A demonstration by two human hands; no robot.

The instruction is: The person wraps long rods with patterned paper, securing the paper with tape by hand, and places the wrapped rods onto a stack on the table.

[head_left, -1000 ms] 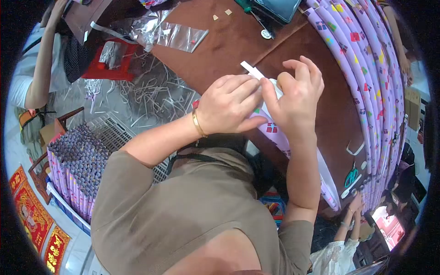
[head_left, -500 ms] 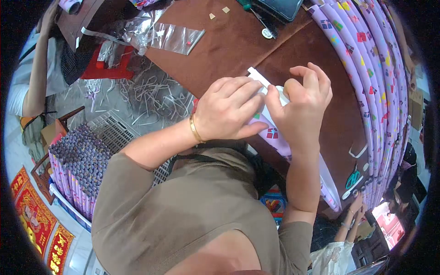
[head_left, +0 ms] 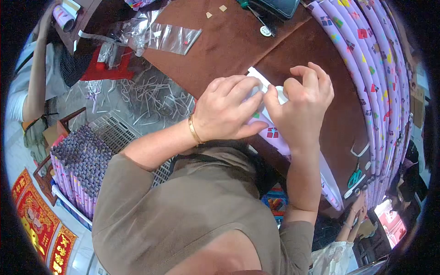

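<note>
A lilac roll of wrapping paper [head_left: 272, 133] printed with gift boxes lies slantwise on the brown table, close to my body. My left hand [head_left: 231, 107], with a gold bracelet at the wrist, curls its fingers over the roll near its far end. A narrow white strip [head_left: 257, 77] sticks out past those fingers. My right hand [head_left: 300, 105] is at the roll's right side, thumb down against it and outer fingers raised and bent. Something white shows between the right thumb and forefinger; what it is remains partly hidden.
Long lilac rolls [head_left: 350, 50] lie stacked along the right. Teal scissors [head_left: 354, 178] are nearby. Clear plastic bags [head_left: 169, 39] lie at the back left. A crate of upright rolls [head_left: 82, 160] stands on the left. Other people's arms [head_left: 36, 82] show at both sides.
My left fingers have shifted and parted slightly on the roll. My right hand barely moves. At the top left, another roll shows more fully beside a co-worker.
</note>
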